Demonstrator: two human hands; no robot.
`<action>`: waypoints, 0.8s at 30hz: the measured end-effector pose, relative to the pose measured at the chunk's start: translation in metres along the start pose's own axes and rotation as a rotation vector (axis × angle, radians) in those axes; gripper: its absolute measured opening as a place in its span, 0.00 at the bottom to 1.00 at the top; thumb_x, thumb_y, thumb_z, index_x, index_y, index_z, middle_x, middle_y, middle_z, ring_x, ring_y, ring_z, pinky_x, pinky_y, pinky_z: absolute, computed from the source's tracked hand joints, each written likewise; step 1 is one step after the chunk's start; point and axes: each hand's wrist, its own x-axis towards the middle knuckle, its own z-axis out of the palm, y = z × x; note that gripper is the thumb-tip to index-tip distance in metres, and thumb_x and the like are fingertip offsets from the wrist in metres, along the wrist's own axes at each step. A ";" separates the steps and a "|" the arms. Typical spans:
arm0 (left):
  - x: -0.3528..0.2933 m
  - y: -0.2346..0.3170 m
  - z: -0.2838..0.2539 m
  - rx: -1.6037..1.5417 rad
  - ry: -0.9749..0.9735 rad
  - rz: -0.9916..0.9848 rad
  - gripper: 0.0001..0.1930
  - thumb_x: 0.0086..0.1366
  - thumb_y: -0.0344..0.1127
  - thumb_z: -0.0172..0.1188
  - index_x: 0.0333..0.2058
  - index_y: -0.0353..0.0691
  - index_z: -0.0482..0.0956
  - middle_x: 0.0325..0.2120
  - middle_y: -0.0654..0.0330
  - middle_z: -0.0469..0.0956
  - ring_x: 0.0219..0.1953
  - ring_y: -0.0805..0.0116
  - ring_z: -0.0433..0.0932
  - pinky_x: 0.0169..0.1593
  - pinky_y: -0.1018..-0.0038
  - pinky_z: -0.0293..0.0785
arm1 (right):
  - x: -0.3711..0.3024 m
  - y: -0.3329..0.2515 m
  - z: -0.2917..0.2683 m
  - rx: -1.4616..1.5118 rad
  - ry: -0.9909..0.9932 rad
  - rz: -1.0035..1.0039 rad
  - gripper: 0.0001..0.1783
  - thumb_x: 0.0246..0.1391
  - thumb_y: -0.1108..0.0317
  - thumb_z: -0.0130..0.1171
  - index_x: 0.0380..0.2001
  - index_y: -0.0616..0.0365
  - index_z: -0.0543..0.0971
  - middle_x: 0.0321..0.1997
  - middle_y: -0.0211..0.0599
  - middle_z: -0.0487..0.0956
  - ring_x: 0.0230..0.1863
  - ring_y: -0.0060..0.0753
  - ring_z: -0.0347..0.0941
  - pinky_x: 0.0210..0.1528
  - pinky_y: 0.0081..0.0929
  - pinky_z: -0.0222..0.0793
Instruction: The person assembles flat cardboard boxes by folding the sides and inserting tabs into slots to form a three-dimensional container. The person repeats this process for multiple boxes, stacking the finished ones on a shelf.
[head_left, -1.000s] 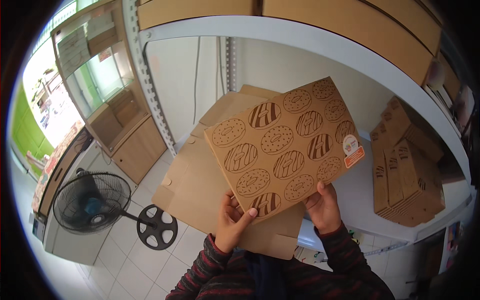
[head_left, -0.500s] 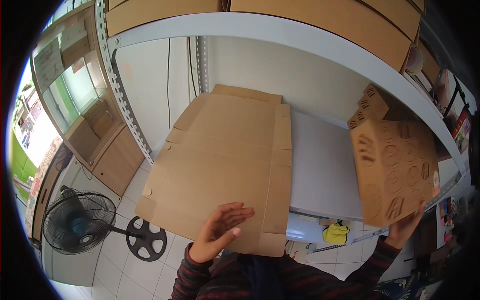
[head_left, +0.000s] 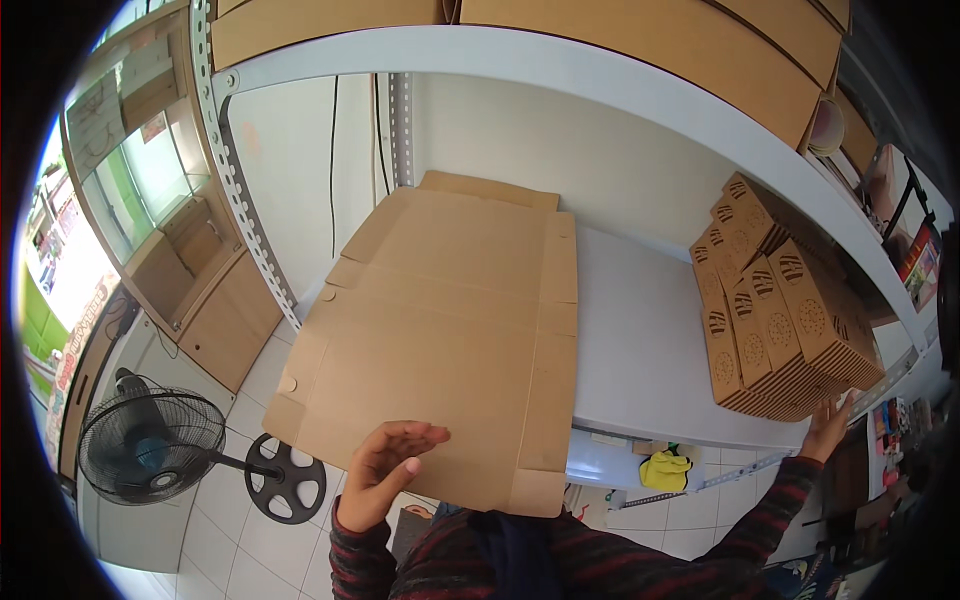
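A large sheet of brown cardboard, an unfolded box, lies flat on the shelf in front of me, its near end against my body. My left hand hovers over its near left corner, fingers loosely curved and thumb apart, holding nothing. At the right of the shelf stands a stack of brown printed boxes, packed close together in leaning rows. My right hand is at the near right end of this stack, fingers stretched out by its lower edge. Whether the fingertips touch the boxes I cannot tell.
The grey-white shelf carries the cardboard. Above runs a metal shelf beam with large cardboard boxes. A black fan stands on the floor at left beside a wooden cabinet. A yellow cloth lies below the shelf.
The printed box beside my right hand has gone down and back into the stack at right. My right hand has moved slightly right, and my left hand left.
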 end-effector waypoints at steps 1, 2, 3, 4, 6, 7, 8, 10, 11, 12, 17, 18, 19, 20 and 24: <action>-0.002 0.000 -0.006 -0.008 0.033 0.006 0.18 0.64 0.22 0.50 0.54 0.29 0.66 0.51 0.46 0.74 0.58 0.56 0.71 0.63 0.63 0.63 | -0.020 -0.009 0.014 -0.105 0.098 -0.165 0.49 0.52 0.45 0.65 0.64 0.67 0.56 0.59 0.48 0.65 0.58 0.35 0.64 0.61 0.31 0.63; -0.006 0.002 -0.007 0.028 0.074 0.012 0.18 0.64 0.22 0.50 0.53 0.29 0.67 0.50 0.46 0.74 0.57 0.56 0.72 0.63 0.63 0.63 | -0.039 -0.009 0.028 -0.200 0.197 -0.310 0.50 0.52 0.45 0.65 0.64 0.68 0.55 0.61 0.49 0.64 0.60 0.37 0.63 0.63 0.33 0.60; -0.008 0.005 -0.009 0.061 0.111 0.013 0.18 0.63 0.23 0.51 0.53 0.29 0.67 0.50 0.46 0.75 0.56 0.56 0.72 0.62 0.63 0.64 | -0.059 -0.021 0.046 -0.195 0.231 -0.461 0.46 0.54 0.48 0.64 0.65 0.67 0.56 0.65 0.50 0.61 0.65 0.41 0.58 0.68 0.38 0.52; -0.009 0.006 -0.016 0.076 0.143 0.012 0.18 0.63 0.23 0.51 0.53 0.29 0.67 0.50 0.46 0.75 0.56 0.56 0.73 0.62 0.63 0.64 | -0.065 -0.038 0.053 -0.345 0.186 -0.625 0.44 0.55 0.49 0.63 0.64 0.65 0.58 0.65 0.49 0.62 0.66 0.41 0.57 0.68 0.39 0.50; -0.011 0.010 -0.018 0.107 0.230 0.051 0.17 0.63 0.27 0.53 0.50 0.29 0.69 0.47 0.47 0.77 0.53 0.57 0.75 0.61 0.63 0.66 | -0.065 -0.052 0.062 -0.637 0.086 -0.922 0.39 0.57 0.51 0.61 0.63 0.63 0.62 0.65 0.47 0.62 0.67 0.42 0.56 0.69 0.40 0.48; -0.012 0.010 -0.020 0.113 0.270 0.061 0.17 0.62 0.28 0.53 0.50 0.30 0.70 0.47 0.47 0.77 0.53 0.57 0.75 0.60 0.63 0.66 | -0.059 -0.054 0.070 -0.738 0.011 -1.163 0.31 0.60 0.53 0.57 0.58 0.66 0.68 0.64 0.48 0.65 0.67 0.44 0.57 0.69 0.40 0.47; -0.013 0.010 -0.020 0.120 0.310 0.071 0.17 0.62 0.28 0.54 0.49 0.30 0.70 0.46 0.48 0.77 0.52 0.58 0.75 0.60 0.63 0.66 | -0.052 -0.051 0.073 -0.765 -0.075 -1.126 0.31 0.60 0.53 0.57 0.58 0.66 0.69 0.63 0.48 0.66 0.67 0.44 0.57 0.69 0.40 0.47; -0.011 0.009 -0.020 0.142 0.339 0.086 0.16 0.62 0.30 0.54 0.48 0.30 0.71 0.45 0.49 0.78 0.51 0.58 0.76 0.59 0.63 0.67 | -0.042 -0.046 0.083 -0.812 -0.247 -1.053 0.30 0.60 0.52 0.56 0.57 0.65 0.70 0.62 0.48 0.67 0.67 0.45 0.57 0.69 0.39 0.47; -0.012 0.007 -0.021 0.149 0.343 0.081 0.16 0.62 0.31 0.54 0.48 0.30 0.71 0.45 0.49 0.78 0.51 0.57 0.76 0.59 0.63 0.67 | -0.039 -0.044 0.085 -0.828 -0.255 -1.049 0.27 0.60 0.53 0.56 0.55 0.62 0.72 0.63 0.47 0.66 0.67 0.46 0.57 0.68 0.41 0.48; -0.012 0.006 -0.022 0.158 0.347 0.082 0.17 0.62 0.32 0.55 0.48 0.30 0.70 0.44 0.49 0.77 0.50 0.57 0.76 0.58 0.63 0.68 | -0.037 -0.041 0.086 -0.827 -0.229 -1.027 0.27 0.60 0.53 0.56 0.55 0.62 0.72 0.63 0.47 0.66 0.66 0.46 0.58 0.68 0.42 0.48; -0.016 0.003 -0.027 0.141 0.354 0.072 0.15 0.62 0.29 0.54 0.48 0.31 0.71 0.44 0.49 0.78 0.51 0.58 0.76 0.59 0.64 0.67 | -0.022 -0.028 0.093 -0.837 -0.162 -0.969 0.29 0.59 0.51 0.58 0.54 0.62 0.72 0.63 0.46 0.66 0.66 0.47 0.58 0.67 0.42 0.50; -0.018 0.002 -0.028 0.134 0.374 0.078 0.15 0.62 0.27 0.53 0.47 0.30 0.71 0.44 0.49 0.78 0.51 0.59 0.77 0.59 0.64 0.67 | -0.019 -0.027 0.094 -0.854 -0.167 -0.976 0.29 0.59 0.51 0.58 0.54 0.63 0.72 0.63 0.47 0.66 0.66 0.47 0.58 0.67 0.42 0.50; -0.019 0.002 -0.029 0.134 0.381 0.081 0.15 0.62 0.27 0.53 0.47 0.30 0.72 0.44 0.49 0.78 0.51 0.59 0.76 0.59 0.65 0.67 | -0.017 -0.027 0.095 -0.870 -0.173 -0.984 0.30 0.58 0.50 0.59 0.54 0.64 0.72 0.63 0.48 0.66 0.66 0.47 0.58 0.67 0.41 0.50; -0.019 0.002 -0.030 0.134 0.389 0.084 0.15 0.62 0.26 0.53 0.47 0.30 0.72 0.44 0.49 0.78 0.51 0.59 0.76 0.59 0.65 0.67 | -0.016 -0.027 0.095 -0.885 -0.180 -0.993 0.31 0.58 0.50 0.59 0.54 0.64 0.72 0.63 0.49 0.66 0.66 0.47 0.58 0.67 0.41 0.51; -0.021 0.007 -0.029 0.140 0.409 0.100 0.14 0.62 0.25 0.52 0.47 0.30 0.72 0.45 0.49 0.78 0.52 0.60 0.76 0.59 0.66 0.67 | -0.074 -0.055 0.121 -0.945 0.117 -1.369 0.34 0.58 0.55 0.60 0.59 0.68 0.67 0.62 0.50 0.67 0.63 0.45 0.62 0.67 0.40 0.54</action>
